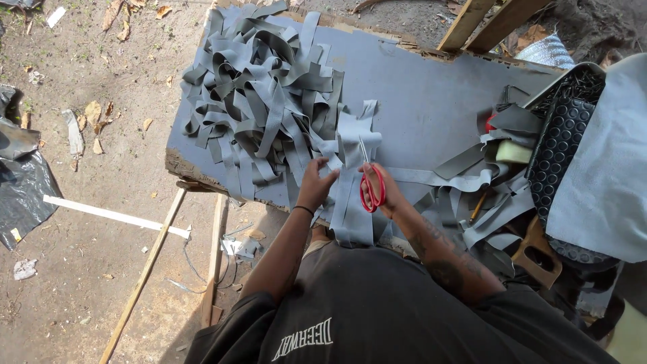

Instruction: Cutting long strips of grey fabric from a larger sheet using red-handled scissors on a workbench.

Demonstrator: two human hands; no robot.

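Note:
My right hand [385, 191] grips red-handled scissors [371, 180] whose blades point away from me into a grey strip [353, 138] of sheet material. My left hand [317, 180] pinches the same grey strip just left of the blades, at the near edge of the grey board table [421, 87]. The strip hangs down over the table's front edge toward my lap. A big tangled pile of cut grey strips [263, 87] covers the left half of the table, right beside my left hand.
More grey strips [465, 182] lie to the right, beside a black dotted rubber mat [563, 141], a pale grey sheet [606, 168] and a wooden-handled tool [536, 253]. Wooden slats [145, 273] and dry leaves lie on the dirt ground at left.

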